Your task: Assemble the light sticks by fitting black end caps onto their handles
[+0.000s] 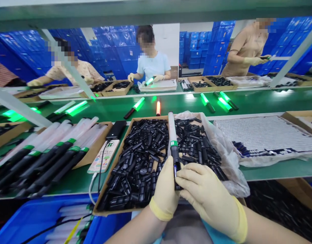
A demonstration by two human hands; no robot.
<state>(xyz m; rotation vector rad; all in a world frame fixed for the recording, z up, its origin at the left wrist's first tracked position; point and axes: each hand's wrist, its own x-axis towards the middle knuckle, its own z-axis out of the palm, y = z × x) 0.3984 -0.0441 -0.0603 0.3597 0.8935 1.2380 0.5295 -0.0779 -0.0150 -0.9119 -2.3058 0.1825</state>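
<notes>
In the head view, a light wand with a clear tube, a green band and a black handle stands nearly upright in front of me. My left hand, in a pale yellow glove, is wrapped round its handle. A blue-and-silver battery shows in the handle's open side. My right hand, also gloved, is closed, with its fingertips pressed on the handle by the battery; the thumb is mostly hidden. Just beyond both hands lies a cardboard tray full of black plastic covers.
Wands lie piled at left beside a phone and black power bank. At right is a tray of batteries. Lit wands rest on the green belt. A blue bin sits below left; several co-workers work opposite.
</notes>
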